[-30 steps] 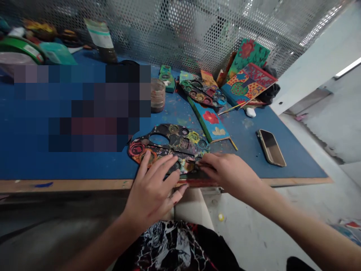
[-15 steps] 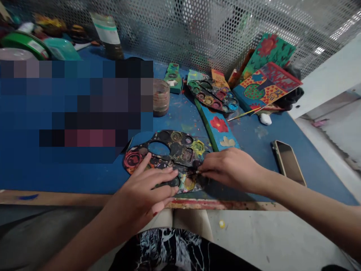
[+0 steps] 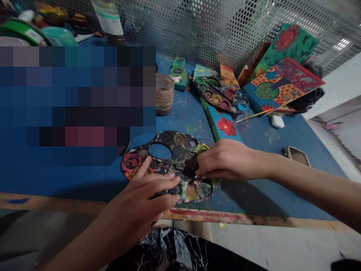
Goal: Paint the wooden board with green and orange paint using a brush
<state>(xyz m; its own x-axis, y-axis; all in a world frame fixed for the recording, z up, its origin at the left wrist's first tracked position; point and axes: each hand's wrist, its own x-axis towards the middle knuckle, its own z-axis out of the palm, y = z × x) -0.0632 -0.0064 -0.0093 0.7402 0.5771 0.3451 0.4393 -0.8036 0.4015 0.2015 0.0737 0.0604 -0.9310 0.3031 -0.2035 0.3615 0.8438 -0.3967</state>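
Both hands on a black oval paint-crusted plastic palette (image 3: pixel 169 158), at the near edge of a paint-flecked blue tabletop (image 3: pixel 254 195).
Left hand (image 3: pixel 141 203) lies spread flat on it; right hand (image 3: pixel 225 160) has fingertips pinched together, perforated metal screen (image 3: pixel 197 26) beyond.

Dim, cool light. Glare on mesh (image 3: pixel 341 44) upper right. Hand shadows on table (image 3: pixel 254 195). Edges warped; left block pixelated.

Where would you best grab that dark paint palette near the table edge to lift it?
Probably by the oval thumb hole of the palette, coming from the far left: it lies flat, and the left hand and right hand cover its near rim.
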